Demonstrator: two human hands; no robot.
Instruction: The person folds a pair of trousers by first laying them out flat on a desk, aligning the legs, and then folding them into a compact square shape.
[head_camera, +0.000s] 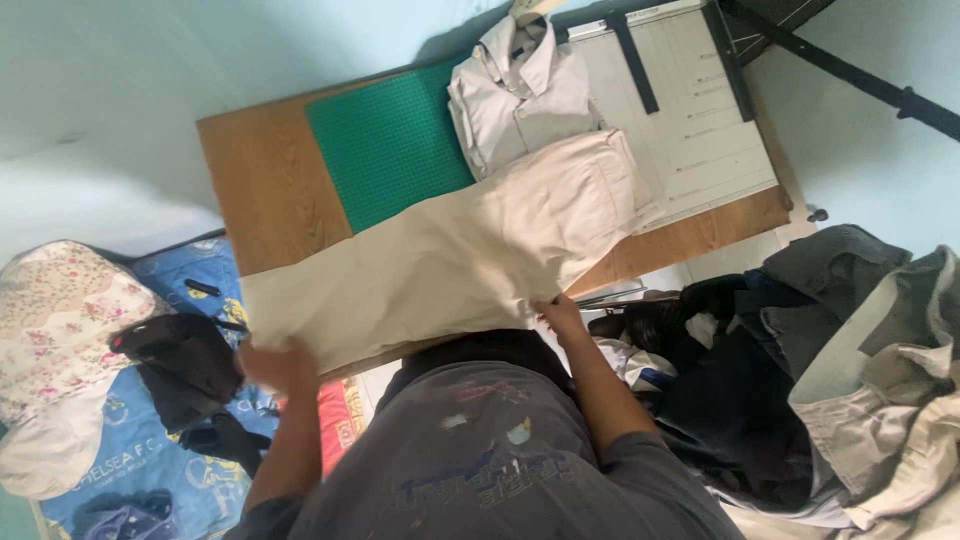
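Both hands grip the near hem of the beige trousers (450, 265): the left hand (275, 365) has its fingers curled shut on one corner, and the right hand (560, 312) pinches the edge at the other. From the fingers, the trousers stretch away across the wooden table (255, 190).

The cloth could slide off, I judge, since the near end overhangs the table edge just beyond the fingers and only the two grips hold it. A pull might also drag the folded shirt (520, 100), which lies under the far end.

Left of the left hand lie dark clothes (185, 365) on a blue sheet (160, 470); right of the right hand is a heap of garments (800, 380). Farther off, a green mat (390, 150) sits beside the shirt.
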